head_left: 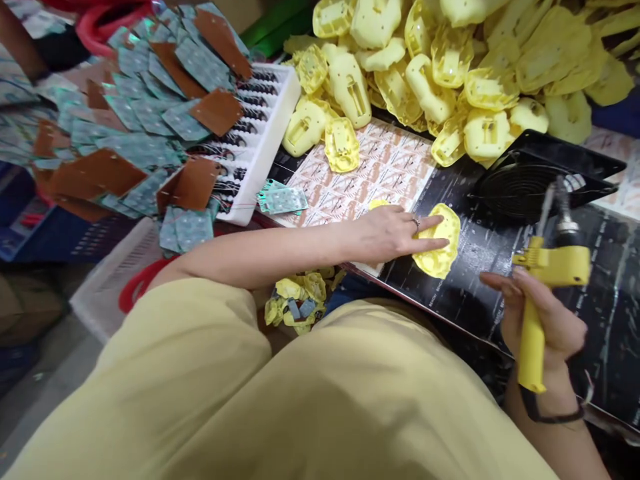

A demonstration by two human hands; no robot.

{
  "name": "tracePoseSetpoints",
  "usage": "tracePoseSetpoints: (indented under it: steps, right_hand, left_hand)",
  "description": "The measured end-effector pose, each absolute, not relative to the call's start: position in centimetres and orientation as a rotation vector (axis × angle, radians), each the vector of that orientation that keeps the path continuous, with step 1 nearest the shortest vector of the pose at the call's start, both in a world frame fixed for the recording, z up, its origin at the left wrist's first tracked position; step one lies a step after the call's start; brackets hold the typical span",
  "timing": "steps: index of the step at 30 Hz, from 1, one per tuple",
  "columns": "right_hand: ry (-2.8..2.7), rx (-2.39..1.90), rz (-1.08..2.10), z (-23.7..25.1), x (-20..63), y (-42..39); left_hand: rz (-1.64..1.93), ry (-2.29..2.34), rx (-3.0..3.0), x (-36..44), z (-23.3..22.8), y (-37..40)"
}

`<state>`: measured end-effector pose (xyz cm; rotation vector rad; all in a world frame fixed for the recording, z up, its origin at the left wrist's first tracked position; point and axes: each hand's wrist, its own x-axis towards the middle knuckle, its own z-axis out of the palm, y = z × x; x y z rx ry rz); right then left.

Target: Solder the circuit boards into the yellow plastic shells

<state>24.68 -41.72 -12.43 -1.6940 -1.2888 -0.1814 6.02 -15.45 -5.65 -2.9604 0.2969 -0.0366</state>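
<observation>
My left hand (387, 233) reaches across the bench with its index and middle fingers stretched out over a yellow plastic shell (443, 250). The fingertips appear to rest on that shell, which lies hollow side up on the black bench top. Behind the knuckles, part of another yellow piece (379, 203) shows; the hand hides the rest. At the right, my right hand (537, 320) is closed round the handle of a yellow soldering gun (555, 263). Its metal tip and a thin guide tube point away from me, above the bench and in front of a black fan (530, 177).
Yellow shells (430, 73) are heaped along the back. A white foam tray (265, 143) at left carries wired parts and green and brown circuit boards (145, 113). Loose boards (283, 199) lie beside a printed sheet (365, 167). Below the bench edge are more yellow parts (297, 300).
</observation>
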Motion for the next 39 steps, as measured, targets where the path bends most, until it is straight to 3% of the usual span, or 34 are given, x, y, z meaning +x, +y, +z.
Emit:
tracePoseSetpoints:
  steps: [5, 12, 17, 21, 28, 35, 39]
  right_hand:
    - [-1.578, -1.620, -0.120, -11.7, 22.5, -38.9]
    - [-1.642, -1.747, -0.519, -12.5, 23.3, -39.4]
    - [-1.745, -1.725, -0.247, -12.5, 23.9, -41.1]
    - [-1.619, -1.829, -0.156, -13.6, 25.8, -43.6]
    - [-1.958, -1.766, -0.168, -14.1, 29.4, -43.3]
    - [-2.069, -1.717, -0.233, -14.2, 26.8, -43.1]
    - [-2.054, -1.735, -0.339, -13.6, 25.0, -43.5]
  left_hand:
    - [-0.148, 0.209, -3.140, 7.4, -5.3, -16.8]
    - [0.086, 0.170, -3.144, 10.1, -3.3, -14.8]
    - [0.016, -0.006, -3.295, 9.8, -5.4, -13.0]
    - [-0.199, -0.339, -3.259, 3.9, -6.5, -13.8]
    - [0.399, -0.430, -3.179, -2.6, -8.2, -15.8]
    - [0.659, -0.300, -3.318, 4.1, -7.3, -7.8]
    - [0.684, -0.095, -3.401, 8.2, -6.8, -7.5]
